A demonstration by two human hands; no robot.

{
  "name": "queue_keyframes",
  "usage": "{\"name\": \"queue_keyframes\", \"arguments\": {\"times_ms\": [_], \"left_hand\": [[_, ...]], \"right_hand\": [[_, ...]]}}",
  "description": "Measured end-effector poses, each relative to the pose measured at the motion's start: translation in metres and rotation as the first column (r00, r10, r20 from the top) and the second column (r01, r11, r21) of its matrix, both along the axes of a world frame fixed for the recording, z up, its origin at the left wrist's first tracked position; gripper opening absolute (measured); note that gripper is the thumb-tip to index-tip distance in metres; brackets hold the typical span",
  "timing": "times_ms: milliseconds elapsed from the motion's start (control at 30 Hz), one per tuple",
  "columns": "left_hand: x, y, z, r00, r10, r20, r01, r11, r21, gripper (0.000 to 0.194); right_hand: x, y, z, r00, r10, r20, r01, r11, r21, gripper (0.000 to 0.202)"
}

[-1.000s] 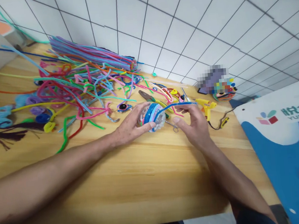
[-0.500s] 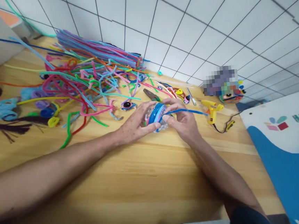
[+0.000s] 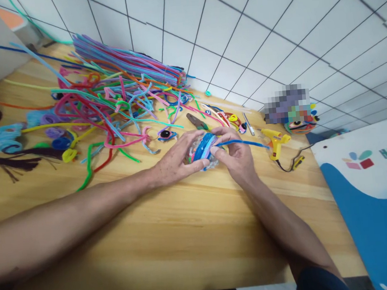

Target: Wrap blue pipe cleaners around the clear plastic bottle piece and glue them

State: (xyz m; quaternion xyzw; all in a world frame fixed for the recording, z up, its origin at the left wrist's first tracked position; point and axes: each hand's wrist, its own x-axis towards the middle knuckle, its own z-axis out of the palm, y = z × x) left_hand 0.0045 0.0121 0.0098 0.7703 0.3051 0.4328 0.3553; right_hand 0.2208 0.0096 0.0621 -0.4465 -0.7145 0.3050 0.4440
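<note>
Between my hands, above the middle of the table, is a clear plastic piece wrapped in blue, light blue and purple pipe cleaners [image 3: 203, 149]. My left hand [image 3: 174, 162] grips it from the left, thumb along the near side and fingers over the far side. My right hand [image 3: 237, 157] pinches a blue pipe cleaner [image 3: 249, 143] against the wrapped piece's right side. The strand's loose end sticks out to the right, toward a yellow glue gun [image 3: 275, 142]. What the wrapped piece is underneath is partly hidden by my fingers.
Loose pipe cleaners [image 3: 84, 105] tangle across the table's left side, with a thick bundle [image 3: 125, 60] behind them by the tiled wall. Pliers [image 3: 196, 121] lie just beyond my hands. A silver pen [image 3: 248, 124] and a colourful figure [image 3: 300, 122] sit at the back right.
My hands stay nearly in place, still holding the wrapped piece and the blue pipe cleaner. The piece appears slightly turned. The view has shifted a little.
</note>
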Motion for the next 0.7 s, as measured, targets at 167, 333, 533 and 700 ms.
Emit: {"name": "queue_keyframes", "arguments": {"times_ms": [167,333,533,700], "left_hand": [[0.0,0.0004,-0.0011,1.0,-0.003,-0.008,0.003,1.0,-0.002,0.074],[-0.0004,0.0007,-0.0008,1.0,-0.005,-0.007,0.005,1.0,0.008,0.074],[-0.0003,0.0002,0.0005,1.0,-0.012,-0.006,0.012,1.0,0.004,0.074],[-0.0008,-0.0001,0.0011,1.0,-0.013,-0.009,0.013,1.0,-0.004,0.075]], "right_hand": [[0.0008,-0.0007,0.0031,0.999,0.018,-0.031,-0.02,0.999,-0.036,0.005],[0.0018,0.0008,0.0024,0.999,0.019,-0.041,-0.02,1.0,-0.024,0.005],[-0.0007,0.0015,0.0015,1.0,-0.002,-0.014,0.002,1.0,0.002,0.005],[-0.0007,0.0012,0.0036,1.0,-0.004,0.022,0.003,1.0,0.004,0.007]]}}
